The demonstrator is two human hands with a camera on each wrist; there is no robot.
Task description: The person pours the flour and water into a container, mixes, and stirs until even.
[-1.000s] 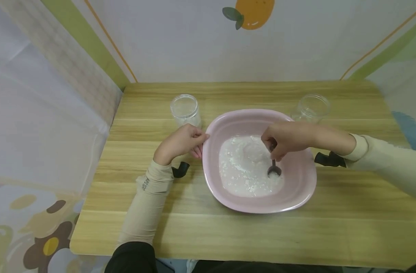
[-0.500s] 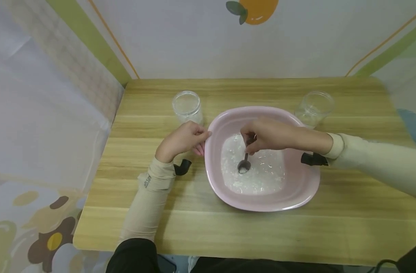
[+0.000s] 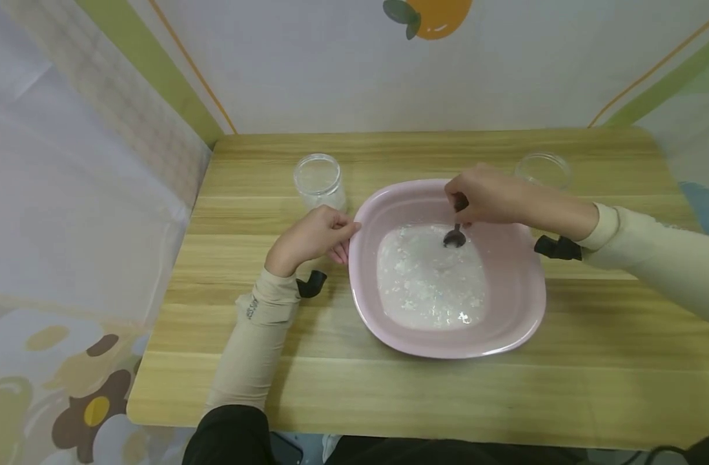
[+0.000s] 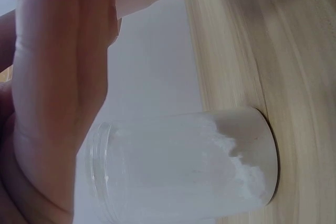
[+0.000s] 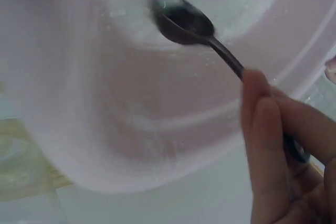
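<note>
With the left hand (image 3: 310,240) gripping the shallow pink plastic basin's (image 3: 508,326) left rim, the right hand (image 3: 489,196), pinching the small dark metal spoon (image 3: 454,236), ideally swept that basin's far side gently.

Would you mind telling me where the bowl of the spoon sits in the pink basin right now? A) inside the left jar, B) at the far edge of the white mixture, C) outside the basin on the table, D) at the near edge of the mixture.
B: the spoon, pinched by the right hand, dips into the far edge of the white mixture inside the pink basin.
</note>
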